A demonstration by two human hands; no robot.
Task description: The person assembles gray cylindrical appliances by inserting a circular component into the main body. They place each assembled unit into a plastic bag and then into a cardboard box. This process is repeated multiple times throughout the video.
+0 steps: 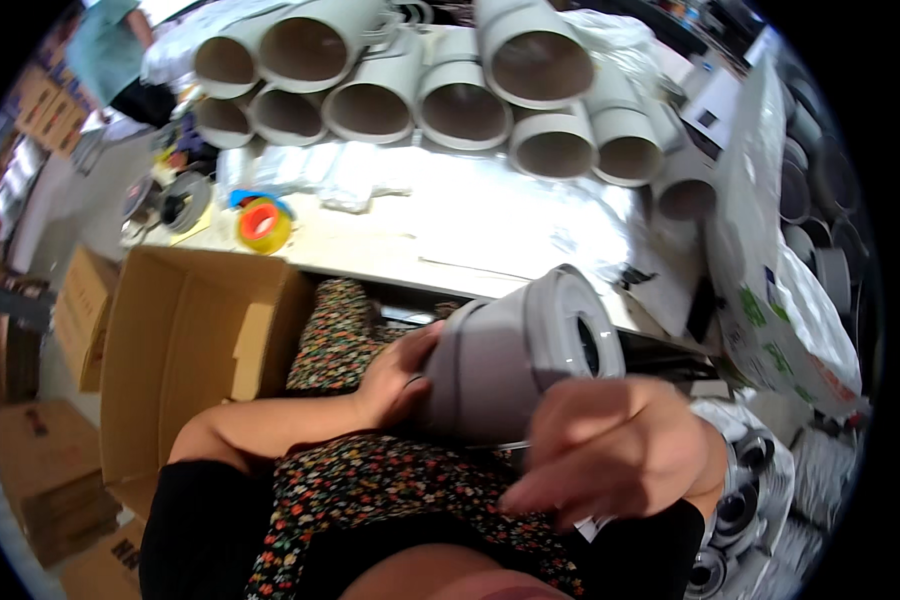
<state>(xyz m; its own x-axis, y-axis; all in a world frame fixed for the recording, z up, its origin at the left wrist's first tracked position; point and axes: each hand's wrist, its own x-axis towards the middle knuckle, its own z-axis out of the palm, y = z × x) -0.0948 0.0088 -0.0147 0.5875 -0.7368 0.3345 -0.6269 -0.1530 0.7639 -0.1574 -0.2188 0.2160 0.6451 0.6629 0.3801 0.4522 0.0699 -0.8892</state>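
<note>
Smooth grey cylinder (490, 365), pale glossy ring (570, 300) around its dark opening, held tilted just off the tabletop's (370, 235) near edge; left hand (398, 380) grasps the opposite end. Right hand (620, 445) blurred, fingers curled beside the cylinder; grip cannot be told. Hollow grey tubes (457, 78) stacked along the tabletop's far edge.

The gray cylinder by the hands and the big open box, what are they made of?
The gray cylinder seems to be smooth, satin plastic, since its end rim shines, though painted metal is possible. The open box looks like matte cardboard: plain brown, with folded edges.
</note>
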